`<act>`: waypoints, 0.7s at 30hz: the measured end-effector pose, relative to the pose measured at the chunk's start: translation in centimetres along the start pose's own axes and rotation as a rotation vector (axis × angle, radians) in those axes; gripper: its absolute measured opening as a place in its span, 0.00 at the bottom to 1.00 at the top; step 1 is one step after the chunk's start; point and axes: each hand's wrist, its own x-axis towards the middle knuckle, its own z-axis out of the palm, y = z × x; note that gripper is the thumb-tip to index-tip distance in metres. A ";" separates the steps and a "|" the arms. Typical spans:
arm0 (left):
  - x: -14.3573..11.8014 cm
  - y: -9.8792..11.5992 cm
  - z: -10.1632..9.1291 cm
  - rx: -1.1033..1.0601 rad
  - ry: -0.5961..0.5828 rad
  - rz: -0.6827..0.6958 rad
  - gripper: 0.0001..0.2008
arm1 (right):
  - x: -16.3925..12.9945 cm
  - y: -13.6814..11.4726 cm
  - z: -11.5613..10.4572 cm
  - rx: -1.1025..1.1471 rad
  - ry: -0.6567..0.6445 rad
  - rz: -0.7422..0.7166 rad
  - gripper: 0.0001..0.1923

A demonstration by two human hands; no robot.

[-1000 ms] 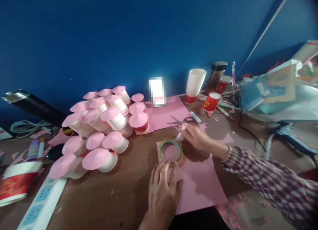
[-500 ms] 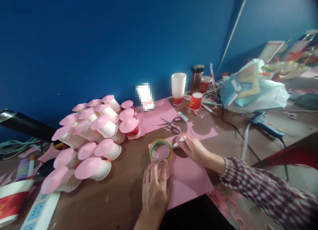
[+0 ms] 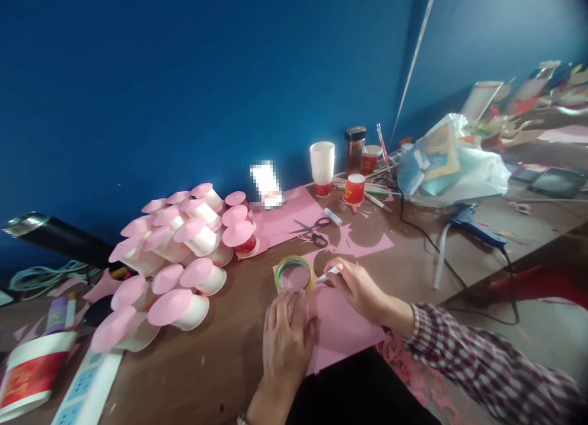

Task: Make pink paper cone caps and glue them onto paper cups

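My left hand point(image 3: 285, 334) lies flat, palm down, with its fingertips on the near edge of a yellow-green tape roll point(image 3: 277, 279) and the pink paper point(image 3: 346, 327) under it. In my right hand point(image 3: 356, 287) is a slim white pen point(image 3: 327, 274), pinched between thumb and fingers. Its tip is at the right outer edge of the roll, on the paper. Through the roll's open middle, pink paper shows. Beyond the hands lie dark-handled scissors point(image 3: 316, 231), partly spread, and pink paper scraps point(image 3: 367, 241).
Many paper cups with pink discs point(image 3: 171, 305) stand at left, beside a power strip point(image 3: 80, 388). Stacked white cups point(image 3: 323, 165), a red cup point(image 3: 354, 189) and a dark-lidded bottle point(image 3: 354, 149) stand by the wall. A glue gun point(image 3: 475, 226) and plastic bag point(image 3: 463, 168) lie right.
The view has shifted slightly. The pen tip has moved a little towards me along the roll's right edge. My left hand stays on the roll.
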 end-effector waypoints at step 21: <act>0.7 -1.0 -2.3 -0.020 -0.124 0.091 0.23 | -2.5 -0.8 -2.4 0.059 0.182 0.180 0.07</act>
